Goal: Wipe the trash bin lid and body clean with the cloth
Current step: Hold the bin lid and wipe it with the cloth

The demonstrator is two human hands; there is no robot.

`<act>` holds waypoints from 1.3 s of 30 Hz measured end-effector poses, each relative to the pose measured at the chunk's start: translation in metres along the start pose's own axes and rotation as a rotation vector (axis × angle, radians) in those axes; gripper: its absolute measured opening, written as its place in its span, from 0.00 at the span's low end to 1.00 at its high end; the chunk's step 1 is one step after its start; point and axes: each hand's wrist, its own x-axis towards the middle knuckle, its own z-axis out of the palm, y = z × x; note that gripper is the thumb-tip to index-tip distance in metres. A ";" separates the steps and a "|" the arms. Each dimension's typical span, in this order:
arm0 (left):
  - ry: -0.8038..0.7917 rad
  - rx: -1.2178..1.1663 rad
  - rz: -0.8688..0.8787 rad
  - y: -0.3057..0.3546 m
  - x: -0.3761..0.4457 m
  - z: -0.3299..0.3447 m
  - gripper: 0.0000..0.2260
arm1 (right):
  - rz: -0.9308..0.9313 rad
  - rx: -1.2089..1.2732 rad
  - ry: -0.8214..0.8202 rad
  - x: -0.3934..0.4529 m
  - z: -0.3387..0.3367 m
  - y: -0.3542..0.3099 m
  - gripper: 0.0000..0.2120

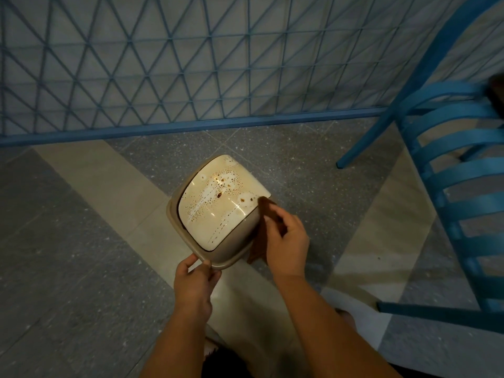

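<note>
L hand (195, 279) grips bin rim (218, 264), steadying it; R hand (286, 238) fingers pinch brown cloth (268, 211) at stained swing lid (218, 200), ready to wipe.

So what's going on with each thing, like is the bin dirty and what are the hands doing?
Trash bin lid: shut, wet, dotted with brown spots.
Trash bin: upright on the floor.
Cloth: brown, hanging beside the bin, touching the lid's edge.
Left hand: gripping the bin's near rim.
Right hand: pinching the cloth.
Blue chair: standing at the right.
</note>
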 end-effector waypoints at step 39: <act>-0.058 0.970 1.062 0.010 -0.044 0.022 0.19 | 0.113 -0.021 0.047 0.004 -0.017 0.027 0.12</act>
